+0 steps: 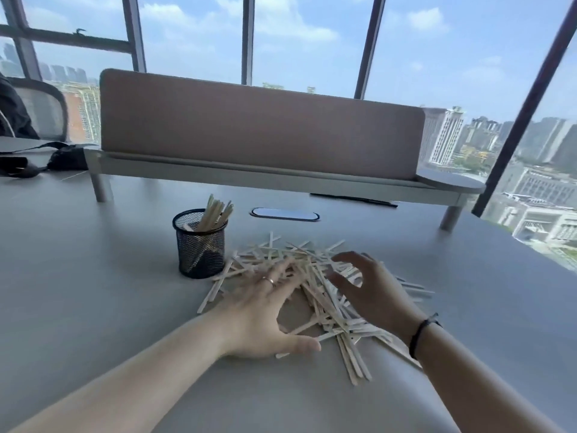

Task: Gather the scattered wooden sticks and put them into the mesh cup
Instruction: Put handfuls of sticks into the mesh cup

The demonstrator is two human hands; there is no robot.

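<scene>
Grey desk (93,276) by tall windows (312,42) over a city skyline, both hands on a heap of wooden sticks.

Wooden sticks (324,304) lie criss-crossed in a loose pile near the middle of the desk, just right of the black mesh cup (201,245), which stands upright with a bundle of sticks leaning out of it. The left hand (265,310), a ring on one finger, lies flat on the pile's left side, its grip spread wide with fingers straight. The right hand (371,289), a dark band at the wrist, hovers over the pile's right side, its grip spread, fingers loosely bent, pinching nothing. A pinkish divider panel (259,126) stands behind. No brand, label or writing can be read anywhere.
</scene>
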